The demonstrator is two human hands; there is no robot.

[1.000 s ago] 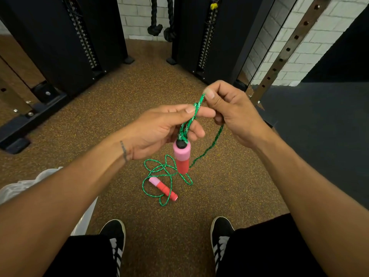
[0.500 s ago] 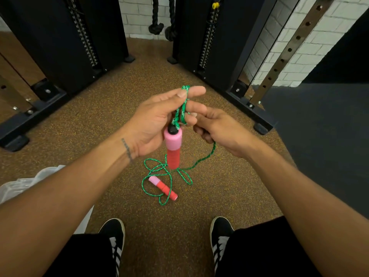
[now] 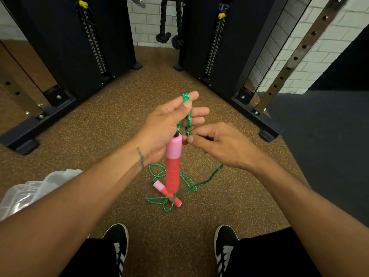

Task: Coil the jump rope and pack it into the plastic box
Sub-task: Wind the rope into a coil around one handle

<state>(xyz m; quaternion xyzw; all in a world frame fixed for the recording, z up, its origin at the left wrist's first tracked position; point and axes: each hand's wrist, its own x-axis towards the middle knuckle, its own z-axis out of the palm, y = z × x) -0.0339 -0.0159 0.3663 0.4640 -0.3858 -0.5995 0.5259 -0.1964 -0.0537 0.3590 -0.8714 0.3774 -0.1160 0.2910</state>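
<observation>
My left hand (image 3: 165, 124) holds short loops of the green jump rope (image 3: 187, 116), hung over its index finger and pinned by the thumb. One pink-and-red handle (image 3: 173, 162) dangles upright below that hand. My right hand (image 3: 221, 148) pinches the rope just under the loops, to the right of the handle's top. From there the rope runs down to a loose tangle (image 3: 185, 184) on the floor around the second pink-and-red handle (image 3: 167, 193). The clear plastic box (image 3: 30, 192) sits at the lower left, partly hidden behind my left forearm.
Brown speckled rubber floor (image 3: 119, 136) lies underfoot, with a dark mat (image 3: 319, 146) on the right. Black weight-stack towers (image 3: 65, 43) and rack feet (image 3: 265, 124) stand ahead on both sides. My two black shoes (image 3: 117, 242) are at the bottom.
My right hand came down from above the left hand's fingers to below them, laying another loop of rope over the left index finger. The left hand rose slightly with the hanging handle.
</observation>
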